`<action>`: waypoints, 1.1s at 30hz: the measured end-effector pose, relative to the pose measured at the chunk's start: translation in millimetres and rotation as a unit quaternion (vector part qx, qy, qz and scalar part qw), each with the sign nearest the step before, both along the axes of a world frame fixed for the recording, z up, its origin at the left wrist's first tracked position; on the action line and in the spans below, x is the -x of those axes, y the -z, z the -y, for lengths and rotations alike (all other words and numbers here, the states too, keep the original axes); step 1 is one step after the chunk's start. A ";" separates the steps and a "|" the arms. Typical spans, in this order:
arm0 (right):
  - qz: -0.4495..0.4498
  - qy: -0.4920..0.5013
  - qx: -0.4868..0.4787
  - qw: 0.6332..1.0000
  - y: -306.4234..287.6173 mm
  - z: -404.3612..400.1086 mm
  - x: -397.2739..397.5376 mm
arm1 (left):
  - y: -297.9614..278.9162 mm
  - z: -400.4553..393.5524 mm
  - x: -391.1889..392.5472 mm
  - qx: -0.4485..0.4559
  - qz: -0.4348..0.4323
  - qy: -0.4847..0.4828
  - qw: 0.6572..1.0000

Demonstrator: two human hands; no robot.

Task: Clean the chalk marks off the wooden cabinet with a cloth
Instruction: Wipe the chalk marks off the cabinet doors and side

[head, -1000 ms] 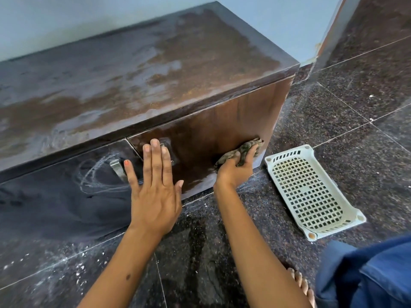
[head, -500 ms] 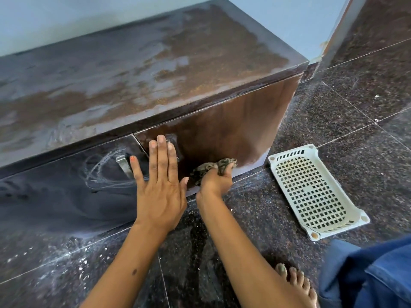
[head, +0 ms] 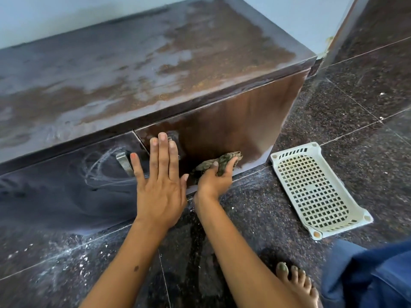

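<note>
Left hand: your left hand (head: 161,185) lies flat with straight fingers against the front of the wooden cabinet (head: 233,127), across the seam between its two doors, holding nothing.
Right hand: your right hand (head: 214,180) grips the cloth (head: 219,162), fingers curled round it, and presses it low on the right door near the bottom edge.
Cloth: crumpled, grey-green, bunched above your knuckles and touching the brown door face.
Chalk marks: looping white chalk marks (head: 100,167) sit on the dark left door, just left of your left hand and around a metal handle (head: 123,162).
Cabinet top: brown with pale, streaky patches over much of it.
Right door: a pale haze shows along its lower right corner.
Floor: the dark speckled floor (head: 255,218) carries white crumbs and dust at the lower left.
Basket: a white plastic basket (head: 315,190) lies on the floor to the right of the cabinet, apart from your hands.
Foot: your bare foot (head: 298,285) rests on the floor beside blue fabric (head: 373,276).
</note>
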State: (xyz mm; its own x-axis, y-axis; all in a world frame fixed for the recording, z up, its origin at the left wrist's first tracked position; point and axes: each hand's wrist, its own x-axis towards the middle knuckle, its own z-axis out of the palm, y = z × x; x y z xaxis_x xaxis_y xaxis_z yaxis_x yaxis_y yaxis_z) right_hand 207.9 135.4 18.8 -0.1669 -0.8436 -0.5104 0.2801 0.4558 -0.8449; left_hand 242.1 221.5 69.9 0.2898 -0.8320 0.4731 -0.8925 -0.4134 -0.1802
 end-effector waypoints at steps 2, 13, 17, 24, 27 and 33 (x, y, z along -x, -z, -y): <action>-0.017 0.005 0.003 1.000 16.8 15.4 6.9 | -0.4 -0.4 0.1 -0.002 0.004 -0.003 1.000; -0.113 0.062 0.143 0.981 14.8 77.7 42.1 | -1.7 0.9 2.7 -0.012 -0.006 -0.014 1.000; -0.170 0.081 0.291 0.938 7.4 52.6 27.4 | -0.4 0.8 2.9 -0.009 -0.007 -0.021 1.000; -0.095 0.026 0.045 0.994 70.0 93.8 52.9 | -2.0 1.6 4.5 -0.017 -0.009 -0.020 1.000; -0.058 -0.047 -0.083 0.994 101.4 102.4 70.5 | -3.6 0.0 5.1 -0.019 -0.010 -0.020 1.000; -0.147 -0.017 0.065 0.987 78.8 94.6 65.7 | -6.7 -0.9 5.7 -0.019 -0.006 -0.018 1.000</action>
State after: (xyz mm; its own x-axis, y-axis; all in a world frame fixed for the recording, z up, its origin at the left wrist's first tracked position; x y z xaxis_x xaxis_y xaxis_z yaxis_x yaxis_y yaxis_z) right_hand 142.3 40.8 -60.0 -0.2626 -0.9061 -0.3318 0.0013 0.3435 -0.9391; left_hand 236.4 222.3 76.7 0.3250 -0.8384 0.4376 -0.8797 -0.4379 -0.1855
